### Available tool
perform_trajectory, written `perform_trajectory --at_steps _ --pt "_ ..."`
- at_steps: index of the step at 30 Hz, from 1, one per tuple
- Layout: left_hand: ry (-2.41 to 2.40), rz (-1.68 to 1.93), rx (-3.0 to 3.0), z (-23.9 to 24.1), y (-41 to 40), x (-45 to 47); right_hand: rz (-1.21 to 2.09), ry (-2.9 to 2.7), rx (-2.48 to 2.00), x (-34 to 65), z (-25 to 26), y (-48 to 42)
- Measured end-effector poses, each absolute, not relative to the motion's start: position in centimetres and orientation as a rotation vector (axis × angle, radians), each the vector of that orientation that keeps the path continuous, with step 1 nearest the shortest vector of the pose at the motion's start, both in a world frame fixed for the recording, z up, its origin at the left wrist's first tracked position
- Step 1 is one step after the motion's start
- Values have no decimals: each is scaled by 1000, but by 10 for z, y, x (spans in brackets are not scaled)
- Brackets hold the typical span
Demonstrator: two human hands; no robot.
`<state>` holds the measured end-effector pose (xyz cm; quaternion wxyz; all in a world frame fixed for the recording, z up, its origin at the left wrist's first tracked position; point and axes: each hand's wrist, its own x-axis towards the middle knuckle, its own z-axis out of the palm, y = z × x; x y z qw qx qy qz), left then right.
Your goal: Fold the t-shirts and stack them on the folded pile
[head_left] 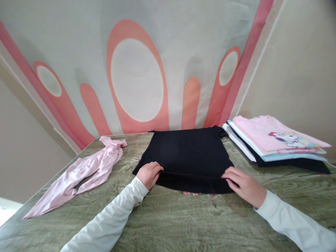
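Note:
A black garment (189, 154) lies flat in the middle of the green patterned table (170, 217), partly folded, with its near edge doubled over. My left hand (149, 174) rests on the garment's near left corner, its fingers curled together over the fold. My right hand (243, 185) lies on the near right corner with its fingers stretched flat and pressing the cloth. Both arms wear white sleeves. A bit of pink patterned fabric (199, 193) peeks out under the garment's near edge.
A pink pair of leggings (84, 173) lies crumpled at the table's left. A stack of folded clothes (275, 143) with a pink printed shirt on top sits at the right. A wall hanging with orange and red shapes (136, 77) rises behind the table.

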<state>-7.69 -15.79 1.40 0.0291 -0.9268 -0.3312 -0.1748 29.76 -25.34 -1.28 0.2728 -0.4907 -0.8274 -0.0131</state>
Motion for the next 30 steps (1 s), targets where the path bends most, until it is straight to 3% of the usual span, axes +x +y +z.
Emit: perform_trajectory --at_steps 5,14,25,30 --pt "-980 -814 -2693 29 -170 -83 -168 -2055 -1301 309 1 -259" --pt "-802 -551 -2941 -5 -182 -97 65 -2343 -1278 315 -17 -277" --pt "-872 -620 -3141 -4 -176 -94 403 -2272 -1323 314 -21 -274" --pt "-804 -642 -3076 3 -178 -92 326 -2306 -1320 324 -24 -266"
